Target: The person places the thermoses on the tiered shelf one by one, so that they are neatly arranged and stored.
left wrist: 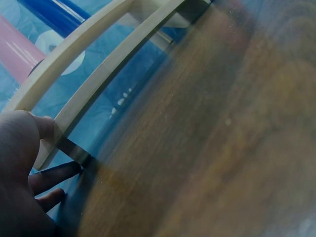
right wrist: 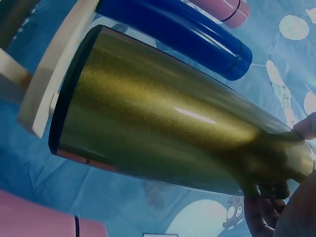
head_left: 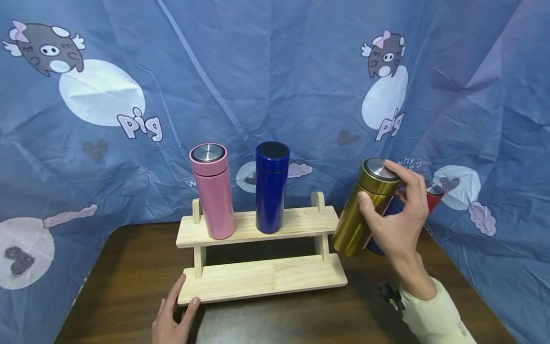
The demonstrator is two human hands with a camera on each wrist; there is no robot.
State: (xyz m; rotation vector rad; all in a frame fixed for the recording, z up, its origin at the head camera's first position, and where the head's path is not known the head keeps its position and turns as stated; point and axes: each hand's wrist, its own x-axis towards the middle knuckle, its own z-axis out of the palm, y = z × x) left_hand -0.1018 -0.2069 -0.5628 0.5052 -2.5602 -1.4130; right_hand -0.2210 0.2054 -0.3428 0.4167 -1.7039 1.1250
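Blue backdrop (head_left: 240, 57), gold bottle (head_left: 353, 223) aslant, lid (head_left: 379, 168) up and rightward

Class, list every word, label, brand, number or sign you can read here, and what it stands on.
"pig": left part of the blue cartoon-printed cloth backdrop.
"pig": right part of the backdrop.
"why": backdrop, by the right hand; the line beneath, ending in "?", is partly hidden.
Marks on the pale yellow sleeve: too small to read.
Gold metallic cylindrical bottle: none readable.
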